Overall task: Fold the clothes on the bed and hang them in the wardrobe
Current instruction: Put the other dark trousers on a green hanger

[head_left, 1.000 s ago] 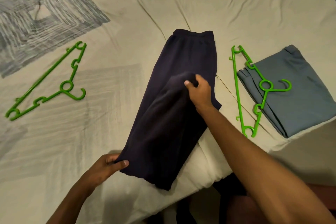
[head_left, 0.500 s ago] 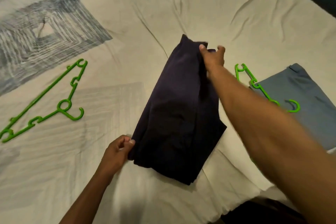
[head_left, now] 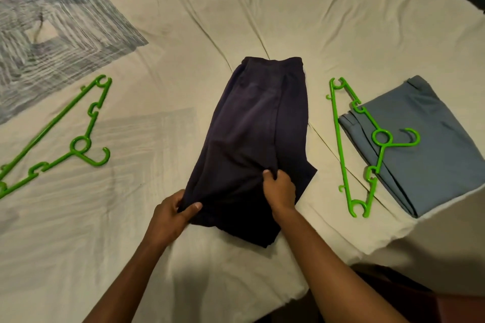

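A single wide-angle view is given, taken from the person's head and directed forward and steeply down onto the bed [head_left: 262,8]. The bed's near edge is seen at the bottom right, so the camera is placed just beside that edge, close above the sheet. Both forearms are seen entering from the bottom of the frame, with the left hand [head_left: 172,214] and right hand [head_left: 279,189] near its centre. Straight lines are bent outward toward the borders. No second view is supplied.
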### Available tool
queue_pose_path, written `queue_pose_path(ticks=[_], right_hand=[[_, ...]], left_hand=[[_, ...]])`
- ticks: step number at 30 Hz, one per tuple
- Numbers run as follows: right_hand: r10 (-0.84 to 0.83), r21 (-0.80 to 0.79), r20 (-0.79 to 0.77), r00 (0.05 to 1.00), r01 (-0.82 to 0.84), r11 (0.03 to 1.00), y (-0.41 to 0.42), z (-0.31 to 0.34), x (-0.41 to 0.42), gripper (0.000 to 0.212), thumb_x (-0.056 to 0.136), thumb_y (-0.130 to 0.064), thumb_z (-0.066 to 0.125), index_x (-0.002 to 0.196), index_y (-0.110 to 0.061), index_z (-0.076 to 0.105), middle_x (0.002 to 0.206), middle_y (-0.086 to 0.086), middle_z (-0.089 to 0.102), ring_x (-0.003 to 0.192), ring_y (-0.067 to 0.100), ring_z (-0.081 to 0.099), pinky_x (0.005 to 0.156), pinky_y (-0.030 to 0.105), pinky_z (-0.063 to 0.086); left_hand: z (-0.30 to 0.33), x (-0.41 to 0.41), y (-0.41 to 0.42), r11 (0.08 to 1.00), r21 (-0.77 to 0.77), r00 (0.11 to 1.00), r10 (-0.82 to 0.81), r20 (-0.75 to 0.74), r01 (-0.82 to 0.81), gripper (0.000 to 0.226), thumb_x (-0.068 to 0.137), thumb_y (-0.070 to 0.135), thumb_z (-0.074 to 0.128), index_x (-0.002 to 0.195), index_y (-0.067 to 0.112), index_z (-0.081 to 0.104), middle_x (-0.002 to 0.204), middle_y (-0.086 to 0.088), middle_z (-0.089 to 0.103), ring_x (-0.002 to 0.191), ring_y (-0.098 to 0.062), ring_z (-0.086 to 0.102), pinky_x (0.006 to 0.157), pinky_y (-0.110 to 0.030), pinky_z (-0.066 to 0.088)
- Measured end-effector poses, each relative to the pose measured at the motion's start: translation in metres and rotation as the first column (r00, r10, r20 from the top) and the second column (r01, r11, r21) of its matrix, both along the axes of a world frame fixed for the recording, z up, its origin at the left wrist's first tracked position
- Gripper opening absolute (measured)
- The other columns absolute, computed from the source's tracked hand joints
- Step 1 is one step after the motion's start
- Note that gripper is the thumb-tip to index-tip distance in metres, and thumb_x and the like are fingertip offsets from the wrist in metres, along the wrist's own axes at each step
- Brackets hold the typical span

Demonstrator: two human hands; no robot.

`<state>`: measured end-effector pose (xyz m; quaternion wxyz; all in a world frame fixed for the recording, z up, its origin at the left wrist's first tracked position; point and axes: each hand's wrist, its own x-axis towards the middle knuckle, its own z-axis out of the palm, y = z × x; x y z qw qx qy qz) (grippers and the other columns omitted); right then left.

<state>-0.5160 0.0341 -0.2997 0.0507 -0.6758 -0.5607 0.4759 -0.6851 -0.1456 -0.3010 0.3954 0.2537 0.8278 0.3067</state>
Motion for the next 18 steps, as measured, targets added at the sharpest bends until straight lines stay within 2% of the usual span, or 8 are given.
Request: queue_pose_path(ticks=[1,4,7,9,11,13,16,18], right_hand=[[-0.057,0.042,-0.023,0.998,0.058,0.997,-0.001,0.0,0.003,0.04,0.104,-0.034,0.046,0.125,-0.003,0.057,0.131,0.019,0.059,0.121,0.039,0.053,0.097,0.04,0.041],[-0.116,0.082,-0.019,0.993,0.117,0.99,-0.017,-0.006,0.015,0.036,0.106,-0.033,0.041,0.119,-0.002,0.055,0.124,0.018,0.061,0.118,0.04,0.054,0.095,0.042,0.041],[-0.149,-0.006,-0.065,0.987,0.148,0.989,-0.038,-0.018,0.028,0.037,0.103,-0.044,0.044,0.102,-0.008,0.054,0.101,0.01,0.063,0.103,0.035,0.059,0.088,0.04,0.045],[-0.085,-0.016,-0.096,0.992,0.084,0.996,-0.048,-0.02,0.034,0.042,0.099,-0.053,0.048,0.094,-0.011,0.051,0.093,0.004,0.061,0.093,0.028,0.059,0.082,0.038,0.045],[0.073,0.024,-0.07,0.995,-0.071,0.997,-0.063,-0.024,0.043,0.038,0.099,-0.047,0.053,0.086,-0.012,0.047,0.083,0.0,0.057,0.085,0.026,0.057,0.073,0.034,0.04],[0.135,0.076,-0.016,0.991,-0.133,0.988,-0.075,-0.03,0.054,0.036,0.101,-0.039,0.052,0.08,-0.012,0.043,0.073,-0.004,0.05,0.079,0.025,0.054,0.066,0.033,0.034],[0.128,0.107,0.04,0.991,-0.131,0.986,-0.082,-0.033,0.06,0.034,0.102,-0.041,0.049,0.084,-0.013,0.043,0.072,-0.004,0.051,0.078,0.026,0.056,0.065,0.033,0.032],[0.113,0.14,0.078,0.991,-0.123,0.982,-0.083,-0.03,0.058,0.03,0.102,-0.044,0.048,0.094,-0.015,0.045,0.079,-0.002,0.057,0.083,0.028,0.061,0.066,0.032,0.034]], left_hand=[[0.003,0.002,0.001,0.999,0.037,1.0,0.0,-0.014,0.001,0.003,0.093,0.03,0.068,0.095,0.027,0.068,0.08,0.009,0.072,0.075,-0.007,0.067,0.069,-0.028,0.053],[0.001,0.006,-0.003,1.0,0.018,0.993,-0.003,-0.117,0.005,0.022,0.097,0.033,0.061,0.076,0.027,0.057,0.064,0.009,0.061,0.061,-0.006,0.057,0.056,-0.02,0.038],[-0.01,0.01,-0.012,1.0,-0.019,0.986,-0.021,-0.166,0.018,0.019,0.099,0.035,0.057,0.085,0.023,0.059,0.071,0.006,0.064,0.069,-0.015,0.061,0.059,-0.025,0.041],[-0.014,0.011,-0.016,1.0,0.006,0.981,-0.008,-0.193,0.01,0.019,0.1,0.035,0.055,0.084,0.026,0.057,0.071,0.006,0.064,0.068,-0.016,0.06,0.06,-0.028,0.041],[-0.014,0.012,-0.022,0.999,0.041,0.975,0.016,-0.223,-0.007,0.021,0.101,0.035,0.055,0.081,0.031,0.052,0.07,0.007,0.062,0.066,-0.013,0.058,0.059,-0.03,0.039],[-0.016,0.012,-0.031,0.998,0.058,0.965,0.014,-0.262,0.001,0.026,0.1,0.04,0.055,0.076,0.032,0.049,0.067,0.007,0.06,0.064,-0.013,0.057,0.06,-0.032,0.039],[-0.024,0.008,-0.037,0.999,-0.009,0.953,-0.033,-0.302,0.032,0.025,0.091,0.045,0.048,0.07,0.031,0.045,0.06,0.008,0.056,0.061,-0.013,0.056,0.064,-0.035,0.039],[-0.026,0.007,-0.037,1.0,-0.016,0.941,-0.008,-0.338,0.003,0.019,0.093,0.041,0.052,0.077,0.031,0.049,0.066,0.011,0.059,0.068,-0.018,0.06,0.07,-0.041,0.046]])
